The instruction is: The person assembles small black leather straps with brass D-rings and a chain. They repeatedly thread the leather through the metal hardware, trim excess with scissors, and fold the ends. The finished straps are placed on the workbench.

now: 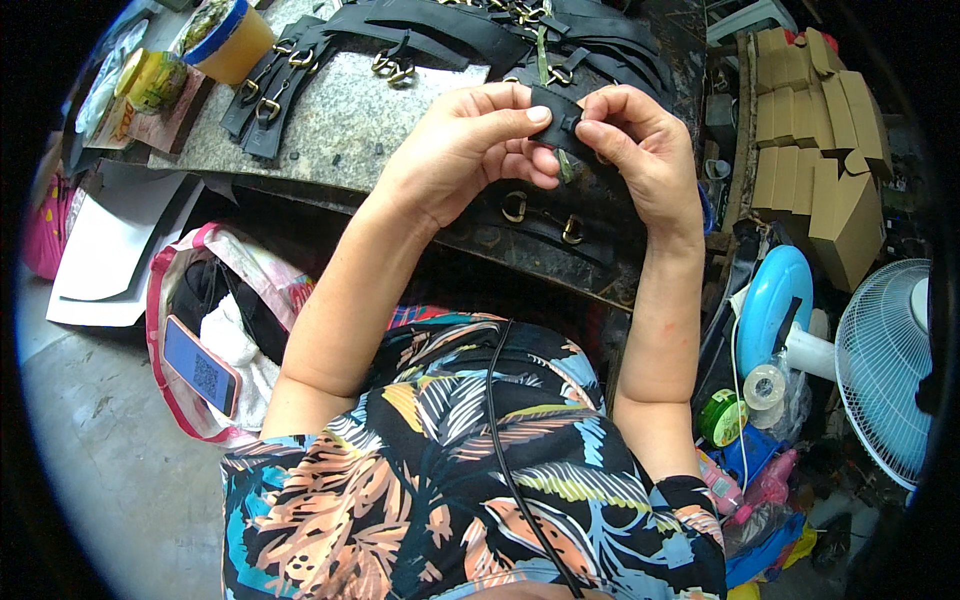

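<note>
Above the near edge of the workbench, my left hand (490, 130) grips a black strap piece (549, 118), its thumb pressed on the strap's face. My right hand (640, 140) pinches the strap's right edge, where a small dark part sits under the fingertips. A narrow green strip (565, 166) hangs below the strap, and more green shows above it. Just under my hands, another black strap with brass-coloured metal rings (515, 207) lies on the bench. Farther back, black straps with metal buckles (268, 108) are spread out at the left, and a pile of black straps (420, 30) covers the back.
A blue-rimmed tub (228, 45) stands at the bench's far left. Below hangs an open bag (160, 300) with a phone (200, 366) on it. To the right are stacked cardboard boxes (820, 130), a white fan (885, 370) and a blue round object (775, 310). A black cable (492, 400) runs down my front.
</note>
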Demonstrator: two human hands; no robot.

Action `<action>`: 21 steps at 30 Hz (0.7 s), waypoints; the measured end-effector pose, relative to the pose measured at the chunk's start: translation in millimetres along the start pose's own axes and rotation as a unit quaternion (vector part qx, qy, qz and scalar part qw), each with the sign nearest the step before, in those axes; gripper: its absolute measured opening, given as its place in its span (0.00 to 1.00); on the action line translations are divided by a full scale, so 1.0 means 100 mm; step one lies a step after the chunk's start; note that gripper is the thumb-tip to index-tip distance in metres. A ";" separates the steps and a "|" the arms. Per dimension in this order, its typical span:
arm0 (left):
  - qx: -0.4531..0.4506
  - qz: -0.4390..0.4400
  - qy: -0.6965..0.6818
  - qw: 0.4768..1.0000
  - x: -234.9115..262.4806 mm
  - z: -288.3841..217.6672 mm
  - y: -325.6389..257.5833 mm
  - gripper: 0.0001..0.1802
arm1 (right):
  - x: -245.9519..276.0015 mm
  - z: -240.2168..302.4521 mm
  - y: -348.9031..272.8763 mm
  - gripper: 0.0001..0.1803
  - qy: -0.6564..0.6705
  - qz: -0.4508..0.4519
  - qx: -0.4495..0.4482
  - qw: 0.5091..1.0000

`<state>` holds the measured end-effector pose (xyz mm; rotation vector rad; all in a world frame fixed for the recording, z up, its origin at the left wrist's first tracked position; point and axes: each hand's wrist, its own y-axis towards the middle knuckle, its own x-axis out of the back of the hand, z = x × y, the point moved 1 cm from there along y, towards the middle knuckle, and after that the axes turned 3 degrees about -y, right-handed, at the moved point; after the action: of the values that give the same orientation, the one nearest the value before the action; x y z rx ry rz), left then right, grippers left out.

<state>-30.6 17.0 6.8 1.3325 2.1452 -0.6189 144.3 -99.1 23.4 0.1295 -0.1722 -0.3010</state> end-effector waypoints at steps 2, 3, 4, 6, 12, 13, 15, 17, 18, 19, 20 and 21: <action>-0.010 -0.004 0.014 1.000 -0.01 -0.01 -0.01 0.07 | 0.02 -0.01 0.01 0.06 0.012 0.000 -0.015 1.000; -0.025 -0.013 0.049 0.998 -0.02 -0.01 -0.02 0.07 | 0.03 -0.01 0.01 0.06 0.005 0.001 -0.005 1.000; -0.046 -0.025 0.088 0.995 -0.02 -0.01 -0.03 0.07 | 0.03 -0.01 0.01 0.06 -0.003 0.001 0.004 1.000; -0.065 -0.038 0.142 0.987 -0.03 -0.01 -0.03 0.07 | 0.03 -0.01 0.03 0.06 -0.022 0.013 0.043 0.999; -0.043 -0.056 0.134 0.988 -0.01 -0.04 -0.02 0.07 | 0.00 0.01 0.05 0.07 -0.085 0.009 0.112 0.990; -0.039 -0.054 0.125 0.990 -0.02 -0.04 -0.02 0.08 | -0.01 0.01 0.06 0.07 -0.093 0.006 0.119 0.989; -0.035 -0.049 0.118 0.991 -0.02 -0.03 -0.03 0.08 | -0.01 0.02 0.06 0.08 -0.105 0.005 0.128 0.986; -0.036 -0.041 0.122 0.991 -0.02 -0.03 -0.03 0.09 | 0.00 0.01 0.07 0.08 -0.112 0.007 0.134 0.985; -0.036 -0.035 0.121 0.991 -0.02 -0.03 -0.02 0.09 | -0.01 0.01 0.07 0.08 -0.109 0.009 0.136 0.985; -0.036 -0.029 0.120 0.992 -0.02 -0.03 -0.02 0.09 | -0.01 0.01 0.08 0.07 -0.106 0.011 0.138 0.985; -0.038 -0.025 0.116 0.992 -0.01 -0.03 -0.02 0.09 | -0.01 0.01 0.08 0.07 -0.100 0.010 0.144 0.984; -0.037 -0.023 0.113 0.993 -0.01 -0.03 -0.02 0.09 | -0.02 0.00 0.08 0.07 -0.080 0.002 0.116 0.990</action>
<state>-32.2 17.1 9.8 1.3724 2.3611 -0.4178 144.2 -91.3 24.3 0.3360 -0.3675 -0.2860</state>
